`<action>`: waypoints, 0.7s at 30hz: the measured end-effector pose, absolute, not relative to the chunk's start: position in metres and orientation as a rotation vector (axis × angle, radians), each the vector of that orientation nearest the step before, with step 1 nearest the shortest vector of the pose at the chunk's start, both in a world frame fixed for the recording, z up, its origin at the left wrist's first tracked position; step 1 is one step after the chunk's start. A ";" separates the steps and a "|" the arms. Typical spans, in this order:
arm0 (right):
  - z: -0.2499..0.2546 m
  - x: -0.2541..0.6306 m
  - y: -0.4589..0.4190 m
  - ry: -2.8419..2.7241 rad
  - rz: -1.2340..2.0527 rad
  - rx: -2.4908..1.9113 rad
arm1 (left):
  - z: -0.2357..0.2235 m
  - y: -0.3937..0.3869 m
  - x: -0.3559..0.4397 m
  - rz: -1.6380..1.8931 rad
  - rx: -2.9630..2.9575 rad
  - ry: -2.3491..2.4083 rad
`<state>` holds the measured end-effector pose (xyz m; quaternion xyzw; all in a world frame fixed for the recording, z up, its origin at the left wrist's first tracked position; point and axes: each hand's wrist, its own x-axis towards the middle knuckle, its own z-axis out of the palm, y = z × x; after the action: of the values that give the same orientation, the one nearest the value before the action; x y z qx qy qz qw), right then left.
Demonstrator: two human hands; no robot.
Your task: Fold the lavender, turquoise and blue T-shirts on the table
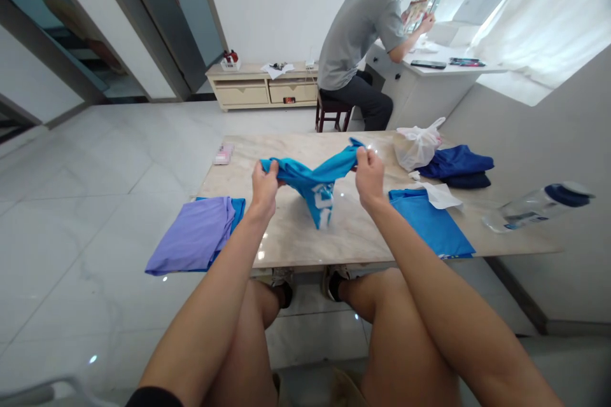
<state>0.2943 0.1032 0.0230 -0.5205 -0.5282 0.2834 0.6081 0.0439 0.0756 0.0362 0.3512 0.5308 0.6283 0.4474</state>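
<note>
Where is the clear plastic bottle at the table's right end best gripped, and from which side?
Probably around the middle of the clear plastic bottle, coming from above: it lies on its side on the marble tabletop, so the smooth round body leaves room for fingers to wrap over it, clear of the dark blue cap.

Marble bench [348, 235] piled with folded clothes

A lilac shirt [191, 235] on a blue shirt [236, 208] overhangs the near left corner; another blue shirt [429, 226] sits at the near edge, a plastic bag [416, 147], navy clothes [456, 164] and a bottle [539, 206] rightward, a pink box [223, 154] at the left edge.
</note>
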 end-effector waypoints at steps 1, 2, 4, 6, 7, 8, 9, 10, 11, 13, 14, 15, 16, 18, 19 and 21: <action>0.026 0.303 0.106 -1.122 0.548 -1.179 | 0.040 0.077 0.038 1.690 0.865 1.250; 0.029 0.313 0.106 -1.052 0.461 -1.169 | 0.043 0.078 0.032 1.786 0.871 1.188; 0.033 0.329 0.102 -1.029 0.388 -1.213 | 0.045 0.077 0.023 1.822 0.881 1.150; 0.033 0.343 0.093 -1.109 0.456 -1.357 | 0.040 0.073 0.014 1.651 0.862 1.250; 0.030 0.348 0.087 -1.176 0.537 -1.467 | 0.034 0.071 0.008 1.504 0.862 1.332; 0.026 0.352 0.081 -1.266 0.642 -1.601 | 0.026 0.069 0.002 1.327 0.885 1.427; 0.022 0.357 0.076 -1.386 0.772 -1.759 | 0.017 0.068 -0.006 1.127 0.941 1.531; 0.017 0.360 0.071 -1.521 0.918 -1.916 | 0.008 0.066 -0.013 0.908 1.031 1.640; 0.013 0.364 0.067 -1.649 1.067 -2.052 | -0.001 0.065 -0.021 0.675 1.149 1.741; 0.006 0.369 0.062 -1.827 1.337 -2.212 | -0.016 0.063 -0.033 0.205 1.368 1.862; 0.004 0.371 0.061 -1.888 1.422 -2.240 | -0.020 0.062 -0.038 0.011 1.438 1.866; 0.003 0.373 0.062 -1.939 1.457 -2.251 | -0.024 0.061 -0.040 -0.143 1.479 1.845; 0.002 0.374 0.064 -1.984 1.443 -2.259 | -0.025 0.060 -0.042 -0.258 1.502 1.815; 0.000 0.374 0.070 -2.118 1.308 -2.262 | -0.024 0.060 -0.043 -0.411 1.562 1.798; -0.002 0.372 0.074 -2.192 1.210 -2.237 | -0.024 0.060 -0.044 -0.466 1.613 1.827; -0.009 0.366 0.081 -2.325 1.039 -2.141 | -0.024 0.063 -0.046 -0.510 1.743 1.936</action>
<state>0.3661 0.0814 -0.0095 -0.6407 -0.6959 0.3110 -0.0927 -0.0460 0.0632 -0.0242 0.6373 0.7078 -0.1863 0.2412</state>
